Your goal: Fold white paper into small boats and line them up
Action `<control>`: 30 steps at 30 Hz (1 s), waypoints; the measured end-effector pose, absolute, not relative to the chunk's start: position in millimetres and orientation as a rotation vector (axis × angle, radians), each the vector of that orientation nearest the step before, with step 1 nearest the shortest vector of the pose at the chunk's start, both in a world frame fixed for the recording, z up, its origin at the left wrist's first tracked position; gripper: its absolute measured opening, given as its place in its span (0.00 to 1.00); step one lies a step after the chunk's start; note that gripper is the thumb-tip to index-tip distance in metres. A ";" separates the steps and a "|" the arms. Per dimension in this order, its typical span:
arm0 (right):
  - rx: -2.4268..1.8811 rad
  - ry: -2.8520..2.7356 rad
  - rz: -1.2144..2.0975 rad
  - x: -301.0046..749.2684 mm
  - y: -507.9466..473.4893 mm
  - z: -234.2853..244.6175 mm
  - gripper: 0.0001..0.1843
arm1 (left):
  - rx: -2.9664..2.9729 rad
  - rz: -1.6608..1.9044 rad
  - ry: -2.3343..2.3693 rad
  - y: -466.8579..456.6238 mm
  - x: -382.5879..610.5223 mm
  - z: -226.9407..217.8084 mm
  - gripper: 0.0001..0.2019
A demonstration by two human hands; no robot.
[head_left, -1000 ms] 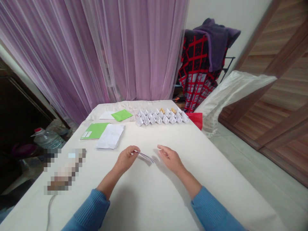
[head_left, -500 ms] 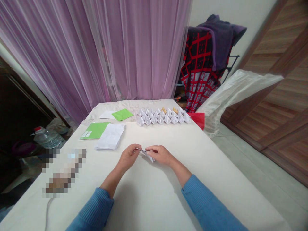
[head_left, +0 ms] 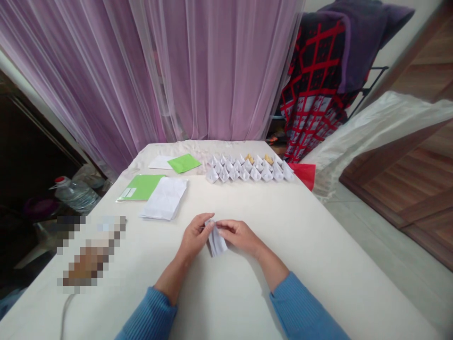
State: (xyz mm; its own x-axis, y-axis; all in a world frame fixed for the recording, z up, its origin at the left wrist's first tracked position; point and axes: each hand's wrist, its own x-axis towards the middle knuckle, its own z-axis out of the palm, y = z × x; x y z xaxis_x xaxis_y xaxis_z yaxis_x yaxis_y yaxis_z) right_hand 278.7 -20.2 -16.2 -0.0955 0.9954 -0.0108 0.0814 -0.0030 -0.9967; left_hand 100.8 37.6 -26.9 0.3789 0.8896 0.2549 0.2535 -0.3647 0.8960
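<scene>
A small folded piece of white paper [head_left: 216, 241] hangs between both my hands just above the white table [head_left: 318, 264]. My left hand [head_left: 194, 237] pinches its upper left edge with thumb and fingers closed. My right hand [head_left: 239, 234] pinches the upper right edge, fingers curled onto the paper. The lower part of the paper points down toward me. Both my forearms wear blue sleeves.
Several folded white paper boats [head_left: 247, 170] stand in rows at the table's far end, beside a red sheet [head_left: 305, 173]. White sheets [head_left: 165, 198] and green sheets [head_left: 141, 187] lie at the left. A blurred object [head_left: 88, 250] lies near the left edge. Purple curtains hang behind.
My right hand came in from the right and took hold of the folded paper that only my left hand held. The paper now hangs down between both hands.
</scene>
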 end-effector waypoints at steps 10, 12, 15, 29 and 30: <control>-1.381 -1.418 1.111 270.2 -25.7 -10.0 0.16 | 1.791 0.987 1.021 34.9 100.8 -31.4 0.19; -1.454 -1.472 1.043 267.0 -27.7 -5.2 0.13 | 1.762 0.993 1.009 35.3 101.6 -34.0 0.18; -1.525 -1.482 0.986 263.6 -27.8 -2.8 0.07 | 1.728 1.003 0.977 36.5 102.6 -37.5 0.17; -1.750 -1.265 0.939 307.8 -22.3 -3.7 0.13 | 1.728 0.803 1.106 40.8 84.9 -21.5 0.22; -1.798 -1.310 0.874 307.0 -22.7 -3.9 0.13 | 1.848 0.812 1.154 40.1 85.9 -21.4 0.21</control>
